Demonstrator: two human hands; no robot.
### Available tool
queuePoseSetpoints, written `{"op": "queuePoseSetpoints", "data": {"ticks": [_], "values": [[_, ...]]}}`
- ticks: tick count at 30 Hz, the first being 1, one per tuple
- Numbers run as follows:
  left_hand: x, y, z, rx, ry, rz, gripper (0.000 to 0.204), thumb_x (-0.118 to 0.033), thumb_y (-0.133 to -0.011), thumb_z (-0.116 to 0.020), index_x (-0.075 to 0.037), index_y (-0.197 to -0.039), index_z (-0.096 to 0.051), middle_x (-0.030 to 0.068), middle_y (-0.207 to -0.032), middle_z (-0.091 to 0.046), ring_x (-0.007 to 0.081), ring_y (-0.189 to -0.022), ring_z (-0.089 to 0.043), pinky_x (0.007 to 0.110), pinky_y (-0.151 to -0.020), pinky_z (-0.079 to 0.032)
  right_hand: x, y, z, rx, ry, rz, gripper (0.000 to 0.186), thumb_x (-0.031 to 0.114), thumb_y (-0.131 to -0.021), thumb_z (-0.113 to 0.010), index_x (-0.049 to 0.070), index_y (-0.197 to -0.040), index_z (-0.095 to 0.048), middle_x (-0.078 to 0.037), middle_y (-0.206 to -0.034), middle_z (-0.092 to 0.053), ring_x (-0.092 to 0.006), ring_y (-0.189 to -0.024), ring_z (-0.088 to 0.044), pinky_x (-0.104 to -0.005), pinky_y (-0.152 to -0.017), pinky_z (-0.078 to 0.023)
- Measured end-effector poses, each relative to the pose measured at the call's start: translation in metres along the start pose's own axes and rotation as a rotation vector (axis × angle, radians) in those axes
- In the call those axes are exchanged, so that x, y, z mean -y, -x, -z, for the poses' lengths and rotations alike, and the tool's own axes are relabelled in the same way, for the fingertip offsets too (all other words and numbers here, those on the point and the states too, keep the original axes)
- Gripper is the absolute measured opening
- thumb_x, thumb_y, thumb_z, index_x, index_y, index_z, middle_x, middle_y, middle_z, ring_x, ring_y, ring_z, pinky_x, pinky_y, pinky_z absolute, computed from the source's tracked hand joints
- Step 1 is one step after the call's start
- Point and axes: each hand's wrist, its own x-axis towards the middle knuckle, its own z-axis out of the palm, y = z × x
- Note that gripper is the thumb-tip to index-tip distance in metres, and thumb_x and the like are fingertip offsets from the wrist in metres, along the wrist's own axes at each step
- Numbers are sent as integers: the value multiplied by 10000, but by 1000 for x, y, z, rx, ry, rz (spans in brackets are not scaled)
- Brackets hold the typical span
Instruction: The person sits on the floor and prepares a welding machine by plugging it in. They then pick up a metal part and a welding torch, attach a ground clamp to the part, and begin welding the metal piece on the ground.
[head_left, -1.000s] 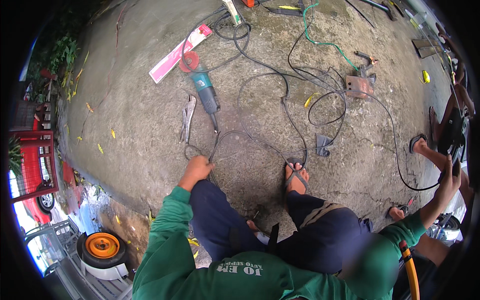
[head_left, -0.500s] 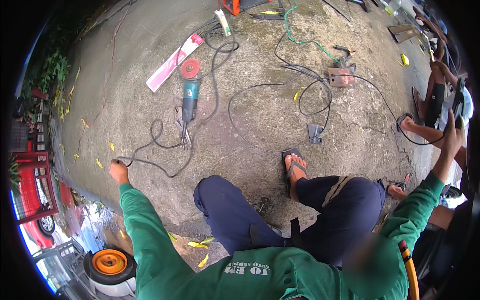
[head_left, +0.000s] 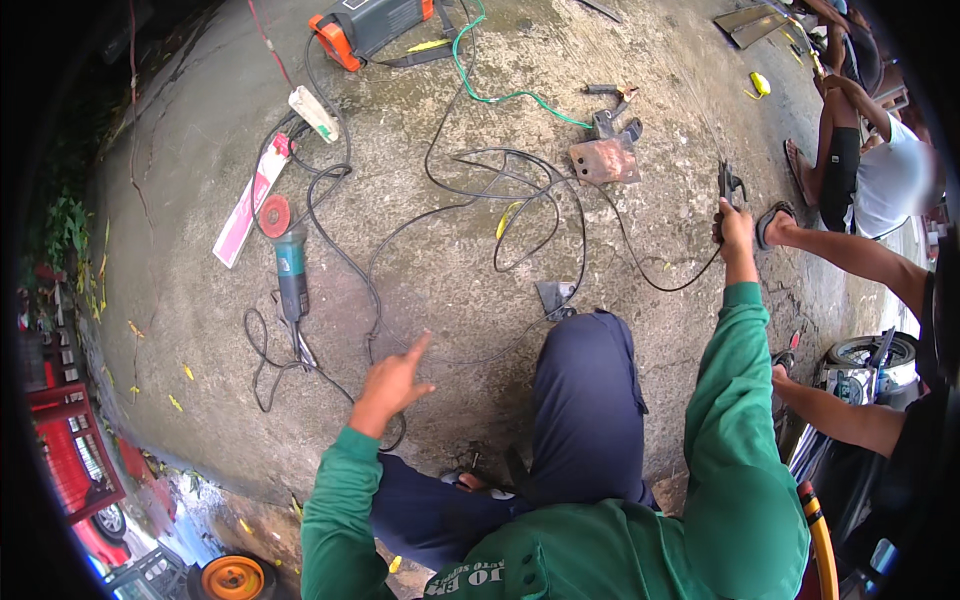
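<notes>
My right hand [head_left: 738, 228] is stretched out at the right, wrapped around a black electrode holder [head_left: 729, 180] whose jaw end points away from me. A thin black cable [head_left: 630, 250] trails from it in loose loops over the concrete. My left hand [head_left: 392, 388] hangs over my left knee with the index finger pointing out and the thumb apart, holding nothing. Close to it runs the black cord [head_left: 262, 375] of a teal angle grinder [head_left: 291, 268] with a red disc. Between my hands a small dark metal bracket [head_left: 553, 297] lies by my right knee.
A rusty metal plate assembly [head_left: 604, 160] lies ahead, with a clamp and green wire beside it. An orange-and-black welding machine [head_left: 375, 28] stands at the far edge. A pink-and-white package [head_left: 250, 205] and power strip [head_left: 313, 114] lie left. People's legs [head_left: 835, 265] are at right.
My left hand has let go of the grinder's cord and moved right, over my knee. My right hand has swung inward and lower with the electrode holder. My head view has shifted right.
</notes>
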Motion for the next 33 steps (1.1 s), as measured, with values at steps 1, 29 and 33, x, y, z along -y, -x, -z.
{"op": "queuePoseSetpoints", "data": {"ticks": [1,29,33], "values": [[-11,-19,-16,109,-168,4,486,-248,-840,-787,-71,-1279,-676,196,-999,-749,394,-956,-727,514,-823,-572,-20,-18,-10,-33,-75,-15,226,255,-1001,-662,49,-945,-590,-3,-656,-522,-139,-466,-475,-328,-411,-339],[-184,-335,237,-263,-14,-891,266,-257,-956,-669,-38,-1096,-726,152,-993,-715,354,-1000,-672,463,-888,-514,-14,23,-75,134,1157,55,617,435,-845,-781,-30,-1229,-651,-280,-1176,-704,-429,-1114,-678,-495,-955,-532],[-204,-438,182,-213,-332,-622,242,-269,-970,-660,-58,-1065,-730,152,-997,-717,335,-997,-679,504,-909,-492,42,45,-102,156,927,272,442,304,-863,-785,-14,-1158,-702,-208,-1068,-739,-351,-952,-722,-447,-843,-566]]}}
